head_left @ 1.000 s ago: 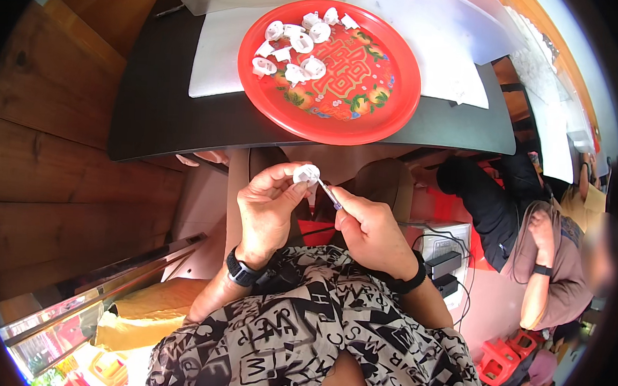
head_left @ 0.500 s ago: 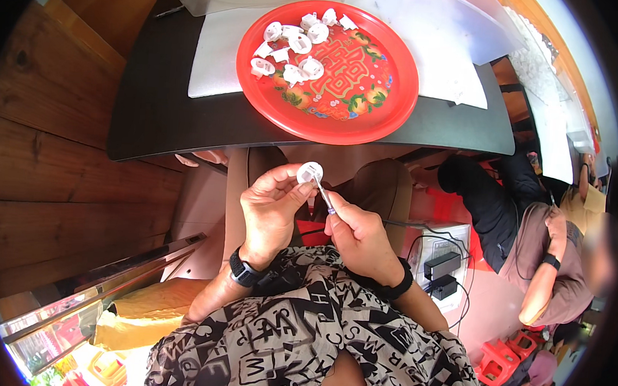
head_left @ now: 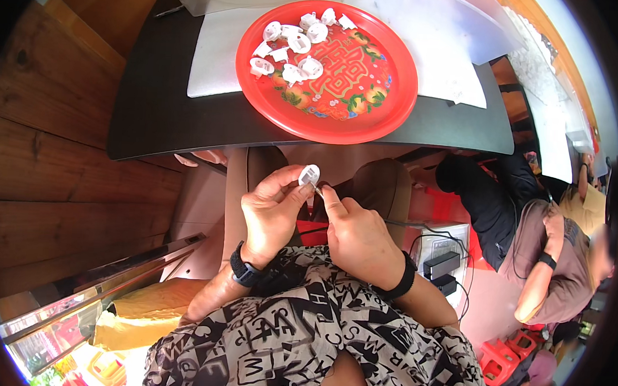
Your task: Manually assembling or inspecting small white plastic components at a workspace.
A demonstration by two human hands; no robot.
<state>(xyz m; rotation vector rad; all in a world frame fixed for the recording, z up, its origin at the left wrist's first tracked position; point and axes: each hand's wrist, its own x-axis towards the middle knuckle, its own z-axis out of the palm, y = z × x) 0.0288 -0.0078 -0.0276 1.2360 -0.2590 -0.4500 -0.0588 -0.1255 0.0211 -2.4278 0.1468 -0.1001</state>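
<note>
Near the centre of the frame, the left hand [head_left: 266,208] pinches a round white piece [head_left: 310,175] between thumb and fingers, its slotted face tipped up. Just to the right, the right hand [head_left: 362,245] is closed around a slim tool [head_left: 317,190], index finger stretched along it; only a pale, metallic tip shows, meeting the piece's lower right edge or sitting just beside it – I cannot tell which.

That small grip looks like the weak point. A push off-centre could make the tip skid across the smooth plastic and into the left fingertips, which are close by; pressing too hard could mark the piece or twist it loose. Both hands hang short of the black table [head_left: 166,109], so a dropped piece would likely fall toward the lap or floor, missing the red tray [head_left: 357,134] at upper centre, where more white parts [head_left: 300,44] lie loosely clustered on its left side.
</note>
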